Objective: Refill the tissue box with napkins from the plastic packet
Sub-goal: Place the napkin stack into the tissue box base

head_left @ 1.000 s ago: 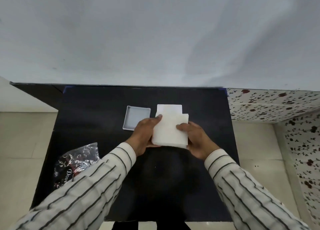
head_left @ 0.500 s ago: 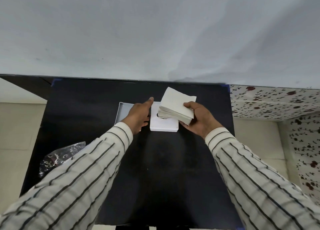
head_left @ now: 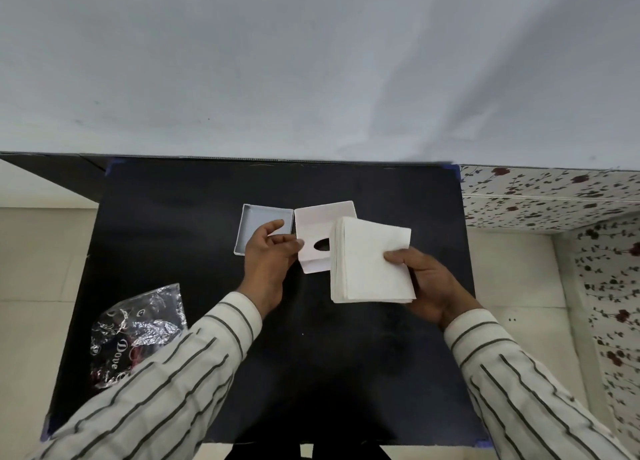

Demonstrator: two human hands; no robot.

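A thick stack of white napkins (head_left: 370,262) is held flat in my right hand (head_left: 427,286), thumb on top, above the black table. Behind it lies the white tissue box part with an oval slot (head_left: 317,231), partly covered by the stack. My left hand (head_left: 268,251) grips this slotted part at its left edge with thumb and fingertips. The other box half, a shallow grey-white tray (head_left: 254,219), lies open just left of it, partly behind my left hand. The clear printed plastic packet (head_left: 135,328) lies crumpled at the table's front left.
The black table (head_left: 166,217) stands against a pale wall (head_left: 311,78). Tiled floor shows on the left, a floral-patterned surface (head_left: 554,196) on the right. My striped sleeves cross the table's front.
My right hand has brought the napkin stack down and toward me, now flat. The slotted box part has turned slightly under my left hand. The camera view has shifted.
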